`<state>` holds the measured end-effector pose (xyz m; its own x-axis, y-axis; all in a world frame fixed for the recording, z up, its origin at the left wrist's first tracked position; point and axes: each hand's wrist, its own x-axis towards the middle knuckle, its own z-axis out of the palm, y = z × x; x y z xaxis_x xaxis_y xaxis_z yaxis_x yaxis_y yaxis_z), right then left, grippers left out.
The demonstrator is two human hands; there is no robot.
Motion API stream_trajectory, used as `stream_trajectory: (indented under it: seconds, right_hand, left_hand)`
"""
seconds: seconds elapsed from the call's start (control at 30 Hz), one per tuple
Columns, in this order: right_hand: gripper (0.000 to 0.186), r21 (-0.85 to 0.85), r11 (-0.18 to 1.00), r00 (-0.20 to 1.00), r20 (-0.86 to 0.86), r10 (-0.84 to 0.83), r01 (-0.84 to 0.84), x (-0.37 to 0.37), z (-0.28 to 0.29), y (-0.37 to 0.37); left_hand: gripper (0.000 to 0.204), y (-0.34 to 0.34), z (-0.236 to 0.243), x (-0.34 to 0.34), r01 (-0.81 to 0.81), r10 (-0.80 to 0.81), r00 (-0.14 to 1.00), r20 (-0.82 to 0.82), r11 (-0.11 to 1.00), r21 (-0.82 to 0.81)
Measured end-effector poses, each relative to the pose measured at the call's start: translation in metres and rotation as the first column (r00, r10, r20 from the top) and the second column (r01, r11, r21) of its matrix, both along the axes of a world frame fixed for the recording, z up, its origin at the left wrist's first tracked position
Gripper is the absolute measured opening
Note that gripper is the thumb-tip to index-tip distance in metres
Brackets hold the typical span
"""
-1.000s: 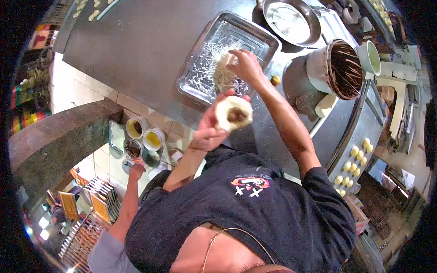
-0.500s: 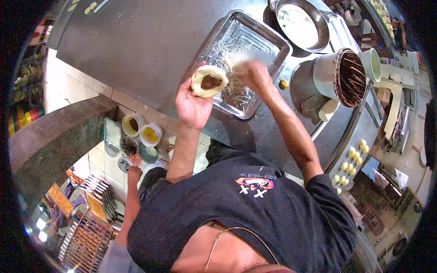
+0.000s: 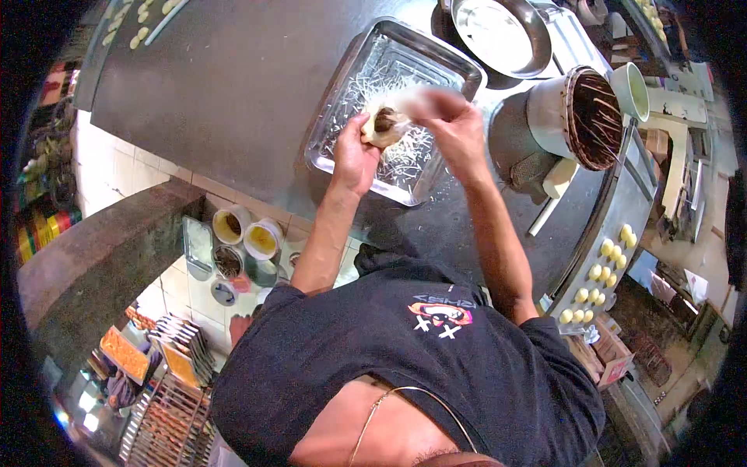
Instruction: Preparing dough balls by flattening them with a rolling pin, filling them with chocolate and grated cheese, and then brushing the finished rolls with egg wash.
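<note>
My left hand [image 3: 358, 159] is closed round a piece of pale dough [image 3: 377, 138] with dark brown filling [image 3: 384, 119] in its middle. It is held over a rectangular metal tray [image 3: 318, 149] strewn with thin white shreds [image 3: 408, 159], which look like grated cheese. Just right of the dough is my right hand [image 3: 459, 132], its fingers bent toward the filling. The fingertips are smeared, so I cannot make out what they hold. A whitish blur covers the dough's right side.
Right of the tray stand a dark-rimmed pan [image 3: 537, 39], a pot with brown filling [image 3: 595, 117] and a pale-headed scraper [image 3: 560, 177]. Dough balls [image 3: 607, 272] line the right side. Small tubs [image 3: 262, 239] sit lower left, beyond the table edge.
My left hand has moved right with the dough, tilting it toward my right hand. My right hand has risen from the shreds to the dough. The other person's arm at lower left has mostly withdrawn.
</note>
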<state>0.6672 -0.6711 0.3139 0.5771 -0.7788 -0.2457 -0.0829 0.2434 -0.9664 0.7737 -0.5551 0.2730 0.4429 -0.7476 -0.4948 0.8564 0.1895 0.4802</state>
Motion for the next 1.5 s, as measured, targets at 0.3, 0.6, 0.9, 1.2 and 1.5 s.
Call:
stream_trajectory:
  seconds: [0.3,0.6,0.9,1.2,1.5]
  right_hand:
    - [0.040,-0.891,0.422,0.974,-0.214,-0.070,-0.166,0.009,-0.017,0.035]
    - [0.035,-0.356,0.921,0.971,-0.229,0.076,-0.156,-0.011,0.013,0.002]
    - [0.034,-0.228,0.945,0.917,-0.376,0.136,-0.234,-0.012,0.018,0.032]
    - [0.027,-0.556,0.821,0.984,-0.172,0.043,-0.133,-0.021,0.021,0.027]
    - [0.046,-0.404,0.873,0.960,-0.168,0.224,-0.274,-0.030,0.028,0.025]
  left_hand:
    - [0.030,-0.014,0.002,-0.008,0.002,0.003,0.977,0.212,1.000,-0.024]
    - [0.030,0.007,-0.003,0.005,0.066,-0.019,0.961,0.276,0.985,-0.160]
    - [0.028,0.002,0.005,-0.008,0.096,-0.081,0.958,0.276,0.995,-0.040]
    - [0.025,0.010,0.018,-0.018,0.134,-0.107,0.779,0.618,0.991,0.002]
    - [0.025,0.015,0.027,-0.017,-0.119,0.150,0.964,0.221,0.982,-0.146]
